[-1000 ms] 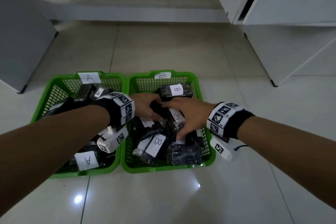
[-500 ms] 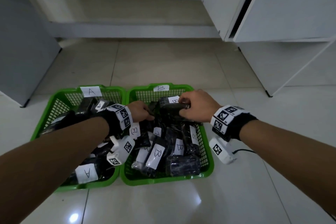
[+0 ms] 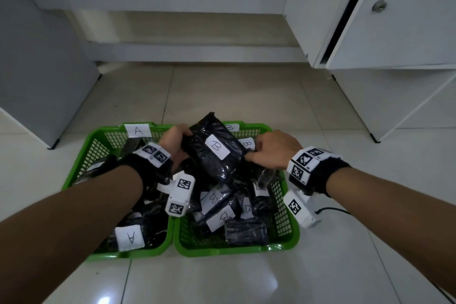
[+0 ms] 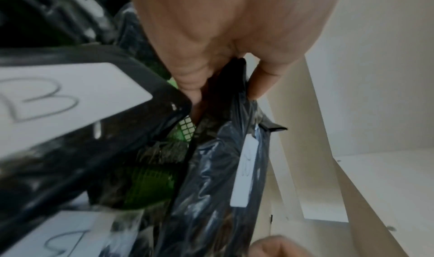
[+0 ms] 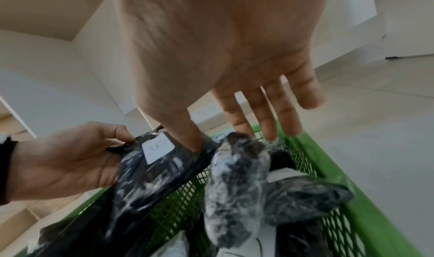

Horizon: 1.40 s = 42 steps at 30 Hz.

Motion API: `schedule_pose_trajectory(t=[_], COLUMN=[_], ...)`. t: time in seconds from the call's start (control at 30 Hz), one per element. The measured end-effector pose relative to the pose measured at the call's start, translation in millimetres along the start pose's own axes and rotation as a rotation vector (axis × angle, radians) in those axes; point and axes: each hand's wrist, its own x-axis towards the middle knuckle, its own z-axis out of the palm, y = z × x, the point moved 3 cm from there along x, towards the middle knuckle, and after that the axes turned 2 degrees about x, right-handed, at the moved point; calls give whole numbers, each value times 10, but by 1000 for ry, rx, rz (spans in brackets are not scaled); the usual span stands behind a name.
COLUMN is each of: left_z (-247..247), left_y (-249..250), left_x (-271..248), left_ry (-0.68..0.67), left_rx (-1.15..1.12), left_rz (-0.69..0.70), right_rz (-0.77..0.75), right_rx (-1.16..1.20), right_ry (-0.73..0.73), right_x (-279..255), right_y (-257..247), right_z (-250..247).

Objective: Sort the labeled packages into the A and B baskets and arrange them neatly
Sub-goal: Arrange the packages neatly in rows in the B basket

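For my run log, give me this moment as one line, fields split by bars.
left hand grips raised B package | right hand touches its edge, fingers straight | over B basket | A basket beside

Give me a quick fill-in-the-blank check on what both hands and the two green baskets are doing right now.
1. The raised black package carries a white label with the letter ____.
2. The left hand grips that package by its ____ edge, as the head view shows it.
3. The right hand reaches over the basket labeled ____.
4. The basket labeled A stands to the ____ of the other basket.

Missing words: B; left; B; left
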Motion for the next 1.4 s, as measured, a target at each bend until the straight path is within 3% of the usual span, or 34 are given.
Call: schedule_pose_trajectory(t=[0.07, 0.2, 0.27, 0.33, 0.43, 0.5, 0.57, 0.63, 0.73, 0.87, 1.03, 1.17, 1.3, 1.4], left_z=[98, 204, 211, 143, -36, -74, -50, 2, 101, 257, 289, 337, 337, 290], left_y=[-117, -138, -94, -66, -25, -146, -354, -535, -676, -412, -471, -731, -706, -577], left_x=[-52, -83, -65, 13, 105, 68, -19, -79, -96, 95, 466, 571, 516, 512], left_ry=[-42, -46, -70, -55, -1, -155, -358, -391, -323, -122, -127, -212, -120, -22], left_rx=[-157, -235, -178, 76, 871, 1308, 1445, 1392, 1328, 1254, 1516, 1650, 1596, 1309], left_rz=[-16, 14, 57, 127, 386, 375, 270, 301, 389, 468, 169, 90, 89, 103], right_rz=[-28, 21, 43, 86, 208, 269, 278, 299, 279, 302, 401, 443, 414, 487], right_rx=[86, 588, 678, 766, 1015, 1102, 1031, 982, 865, 871, 1103, 1169, 1099, 1088], right_ry=[68, -97, -82, -63, -9, 15, 28, 59, 154, 254, 218, 202, 150, 214], right_x=[44, 177, 271, 314, 307, 268, 230, 187, 193, 245, 280, 307, 359, 421], right_y=[-56, -187, -145, -69, 59, 111, 131, 128, 104, 100, 114, 165, 178, 205], right_z=[3, 122, 149, 115, 6, -42, -51, -34, -36, -100, -32, 53, 86, 87])
